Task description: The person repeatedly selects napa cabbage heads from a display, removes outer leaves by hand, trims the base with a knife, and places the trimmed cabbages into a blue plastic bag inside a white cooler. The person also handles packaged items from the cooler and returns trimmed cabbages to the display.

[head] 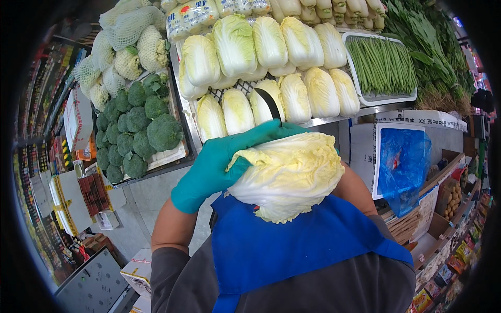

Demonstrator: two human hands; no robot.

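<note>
A pale yellow and white napa cabbage (289, 172) is held up before my blue apron, lying nearly sideways with loose, ruffled outer leaves. My left hand (219, 168), in a green rubber glove, grips its left end, the thumb over a leaf and the fingers behind. Behind the cabbage's top edge shows green glove that seems to be my right hand (293, 129); most of that hand is hidden. A curved dark blade-like thing (269, 102) sticks up beside the gloved fingers; its lower end and which hand holds it cannot be seen.
Ahead, napa cabbages (235, 47) stand in rows on a metal-edged display. Broccoli (137, 119) and net-wrapped cauliflowers (150, 49) are at the left. A white basket of green beans (381, 66) and leafy greens lie at the right, above a box with a blue plastic bag (403, 160).
</note>
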